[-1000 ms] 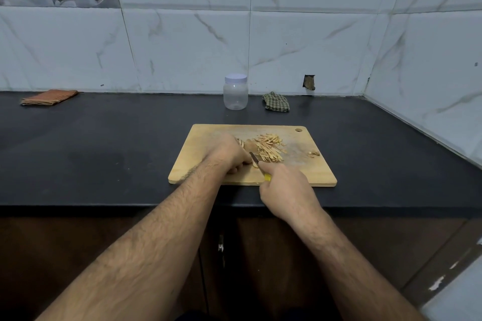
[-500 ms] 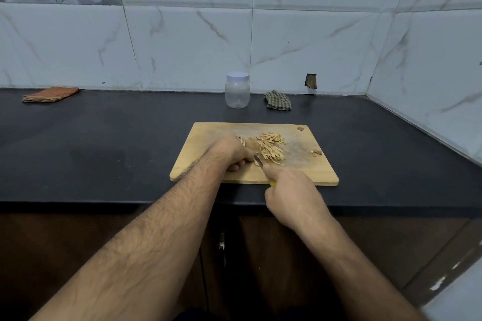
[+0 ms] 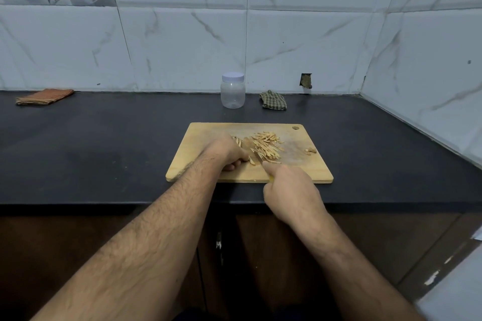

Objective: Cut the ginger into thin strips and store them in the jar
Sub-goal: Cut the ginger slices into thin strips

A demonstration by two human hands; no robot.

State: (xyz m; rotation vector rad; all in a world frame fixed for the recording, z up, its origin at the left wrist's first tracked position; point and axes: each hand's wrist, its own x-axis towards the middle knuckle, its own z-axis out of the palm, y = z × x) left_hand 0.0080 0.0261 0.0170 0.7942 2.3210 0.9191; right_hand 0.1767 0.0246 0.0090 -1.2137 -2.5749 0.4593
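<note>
Left hand point(image 3: 226, 151) curled over uncut pale ginger slices point(image 3: 238, 140) on the light wooden cutting board point(image 3: 198, 156), right hand point(image 3: 289, 191) gripping the yellow-handled small knife point(image 3: 258, 157) just beside those fingers point(image 3: 234, 164); risks nicking a fingertip, or flicking cut ginger strips point(image 3: 266, 144) onto the black table point(image 3: 104, 138), well short of the lidded clear plastic jar point(image 3: 233, 90).

wooden cutting board point(image 3: 198, 161), clear plastic jar point(image 3: 232, 94), matt counter point(image 3: 104, 138)

forearms: bare, hairy | sleeves: none visible | rings: seemingly none
</note>
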